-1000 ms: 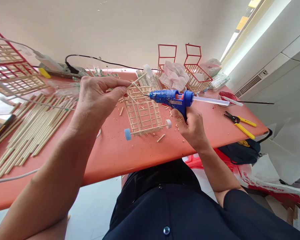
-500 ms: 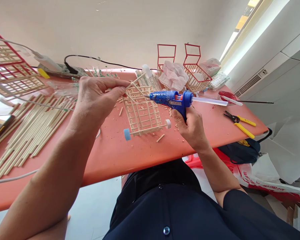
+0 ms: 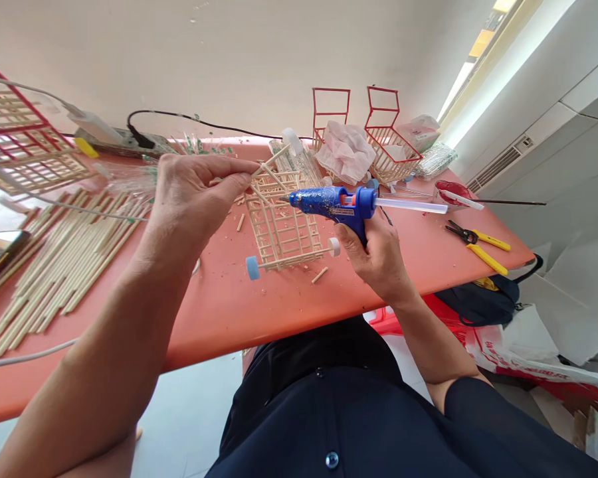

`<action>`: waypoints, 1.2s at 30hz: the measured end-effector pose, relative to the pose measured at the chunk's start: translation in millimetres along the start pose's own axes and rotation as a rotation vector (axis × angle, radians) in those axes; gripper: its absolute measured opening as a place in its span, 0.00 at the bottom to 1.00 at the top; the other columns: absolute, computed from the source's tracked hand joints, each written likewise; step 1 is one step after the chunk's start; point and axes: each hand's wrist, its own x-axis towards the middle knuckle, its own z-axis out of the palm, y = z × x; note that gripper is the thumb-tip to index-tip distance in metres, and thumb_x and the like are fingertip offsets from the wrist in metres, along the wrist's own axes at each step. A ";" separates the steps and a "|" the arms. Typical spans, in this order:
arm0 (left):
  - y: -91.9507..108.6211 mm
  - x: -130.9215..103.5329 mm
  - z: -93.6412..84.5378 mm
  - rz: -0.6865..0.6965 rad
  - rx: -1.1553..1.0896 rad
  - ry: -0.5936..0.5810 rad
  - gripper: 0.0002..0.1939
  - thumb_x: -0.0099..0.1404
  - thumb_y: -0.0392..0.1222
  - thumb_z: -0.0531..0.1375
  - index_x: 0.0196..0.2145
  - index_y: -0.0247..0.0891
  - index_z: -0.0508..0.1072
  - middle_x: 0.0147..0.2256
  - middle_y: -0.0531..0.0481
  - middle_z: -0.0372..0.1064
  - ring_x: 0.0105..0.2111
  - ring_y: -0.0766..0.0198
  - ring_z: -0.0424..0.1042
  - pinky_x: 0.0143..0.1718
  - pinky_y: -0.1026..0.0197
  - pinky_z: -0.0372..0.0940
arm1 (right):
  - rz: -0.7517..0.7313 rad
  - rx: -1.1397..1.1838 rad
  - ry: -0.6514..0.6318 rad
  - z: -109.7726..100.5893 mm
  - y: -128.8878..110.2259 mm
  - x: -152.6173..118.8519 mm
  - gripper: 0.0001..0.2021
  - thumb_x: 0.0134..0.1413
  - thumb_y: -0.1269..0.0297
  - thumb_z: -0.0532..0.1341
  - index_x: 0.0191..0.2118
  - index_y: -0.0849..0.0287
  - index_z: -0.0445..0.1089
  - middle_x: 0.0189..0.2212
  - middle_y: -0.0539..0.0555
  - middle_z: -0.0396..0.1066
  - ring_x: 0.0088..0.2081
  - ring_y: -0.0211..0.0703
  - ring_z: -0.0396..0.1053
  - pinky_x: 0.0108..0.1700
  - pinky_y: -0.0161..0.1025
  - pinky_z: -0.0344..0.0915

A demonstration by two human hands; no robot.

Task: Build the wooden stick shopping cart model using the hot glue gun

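Observation:
My left hand (image 3: 194,192) pinches a thin wooden stick (image 3: 274,159) at the far left corner of a small lattice frame (image 3: 294,245) built of pale sticks. White and blue round wheels sit at the frame's corners, among them a blue wheel (image 3: 252,268) at the near left and a white wheel (image 3: 334,247) at the near right. My right hand (image 3: 379,255) is wrapped round the handle of a blue glue gun (image 3: 331,201). Its nozzle points left and lies over the frame's upper part; contact cannot be made out. A clear glue stick (image 3: 413,205) juts from its back.
Loose wooden sticks (image 3: 70,265) lie at the left. Yellow-handled pliers (image 3: 478,245) rest at the right. Red-trimmed stick carts (image 3: 391,149) and a crumpled tissue (image 3: 347,151) stand at the back. A power strip (image 3: 104,136) with cables lies along the wall.
My right hand has moved the glue gun slightly left and toward me, so its nozzle sits further over the frame. My left hand and the frame have stayed almost still.

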 end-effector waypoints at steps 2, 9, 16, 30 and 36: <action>0.8 -0.9 -0.3 -0.017 0.024 -0.005 0.13 0.62 0.39 0.67 0.42 0.45 0.91 0.35 0.53 0.87 0.39 0.57 0.86 0.46 0.56 0.80 | 0.006 0.013 -0.008 2.4 -2.3 0.4 0.25 0.79 0.38 0.53 0.48 0.57 0.73 0.35 0.55 0.78 0.34 0.46 0.73 0.39 0.41 0.70; -0.6 -0.5 0.4 -0.026 -0.001 -0.013 0.14 0.62 0.42 0.68 0.44 0.43 0.91 0.35 0.51 0.87 0.40 0.55 0.85 0.47 0.55 0.78 | 0.004 0.022 -0.022 7.3 -6.8 0.8 0.23 0.79 0.40 0.54 0.48 0.56 0.71 0.33 0.54 0.75 0.34 0.48 0.73 0.40 0.43 0.71; 1.2 -1.4 0.4 -0.026 0.004 -0.010 0.13 0.62 0.40 0.68 0.42 0.44 0.91 0.34 0.52 0.86 0.38 0.58 0.84 0.47 0.56 0.79 | -0.006 -0.001 -0.025 8.7 -6.1 1.2 0.22 0.79 0.42 0.54 0.49 0.57 0.72 0.35 0.55 0.76 0.35 0.48 0.73 0.40 0.42 0.70; 2.8 -1.1 0.7 -0.066 -0.010 -0.004 0.12 0.61 0.40 0.69 0.40 0.46 0.91 0.35 0.53 0.87 0.39 0.57 0.85 0.47 0.56 0.80 | 0.017 0.001 -0.024 9.4 -5.1 1.9 0.23 0.79 0.40 0.54 0.50 0.56 0.73 0.36 0.56 0.77 0.37 0.50 0.75 0.42 0.43 0.72; -2.0 0.1 0.3 -0.025 -0.054 -0.008 0.12 0.61 0.40 0.69 0.42 0.46 0.91 0.33 0.52 0.86 0.37 0.58 0.84 0.46 0.56 0.79 | -0.001 0.019 -0.016 11.0 -3.4 1.0 0.23 0.79 0.40 0.54 0.50 0.56 0.73 0.37 0.57 0.78 0.36 0.49 0.75 0.41 0.43 0.72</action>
